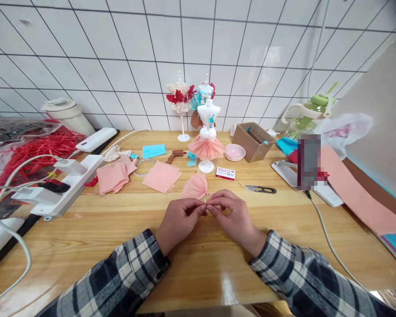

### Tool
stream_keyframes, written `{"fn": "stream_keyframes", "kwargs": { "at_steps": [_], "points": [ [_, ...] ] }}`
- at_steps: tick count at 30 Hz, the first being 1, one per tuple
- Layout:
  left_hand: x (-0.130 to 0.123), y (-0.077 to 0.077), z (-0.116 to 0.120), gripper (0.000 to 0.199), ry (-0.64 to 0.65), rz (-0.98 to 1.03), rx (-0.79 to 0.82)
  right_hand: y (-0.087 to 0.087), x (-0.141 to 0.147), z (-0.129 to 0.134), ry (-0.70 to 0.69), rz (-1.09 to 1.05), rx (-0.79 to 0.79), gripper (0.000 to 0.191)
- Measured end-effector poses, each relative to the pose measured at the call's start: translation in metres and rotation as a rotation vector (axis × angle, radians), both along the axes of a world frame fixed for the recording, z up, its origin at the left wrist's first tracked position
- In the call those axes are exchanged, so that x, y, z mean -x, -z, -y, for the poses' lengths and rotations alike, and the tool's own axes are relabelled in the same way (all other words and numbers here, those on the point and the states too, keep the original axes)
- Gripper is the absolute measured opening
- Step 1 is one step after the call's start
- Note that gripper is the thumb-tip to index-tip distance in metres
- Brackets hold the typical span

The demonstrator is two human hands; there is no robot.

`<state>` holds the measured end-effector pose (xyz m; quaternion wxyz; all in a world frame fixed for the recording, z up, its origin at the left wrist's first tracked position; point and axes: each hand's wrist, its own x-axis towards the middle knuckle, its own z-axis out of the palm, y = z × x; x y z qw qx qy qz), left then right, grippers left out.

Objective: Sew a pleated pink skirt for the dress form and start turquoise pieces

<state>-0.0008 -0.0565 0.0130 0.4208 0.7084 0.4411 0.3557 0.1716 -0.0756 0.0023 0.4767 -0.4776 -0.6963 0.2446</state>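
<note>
No word, brand or number can be read with certainty. Small print and a barcode are carried by a flat white-and-red rectangular box [225, 173] lying on the wooden table [198, 264], but the lettering is too small to be made out. Pink printing is seen on a crumpled, translucent white plastic bag [353, 131] at the right, its wording lost in the folds. Faint grey marks on a clear plastic bag [0, 134] at the far left cannot be deciphered.

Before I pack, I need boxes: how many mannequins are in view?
3: pink-skirted mannequin in front, blue-topped one partly hidden behind it, cream-and-red one at left.
</note>
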Motion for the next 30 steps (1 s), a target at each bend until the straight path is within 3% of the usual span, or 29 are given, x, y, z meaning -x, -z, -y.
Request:
{"fn": "stream_keyframes", "kwargs": {
  "at_steps": [17, 30],
  "points": [
    [-0.0030, -0.0055, -0.0014, 0.022, -0.005, 0.026, 0.166, 0.0026, -0.0036, 0.0018, -0.020, 0.104, -0.056, 0.013],
    [-0.0020, -0.0043, 0.0000, 0.021, -0.028, -0.170, 0.014, -0.0034, -0.0011, 0.0027, 0.007, 0.153, 0.026, 0.010]
  ]
}}
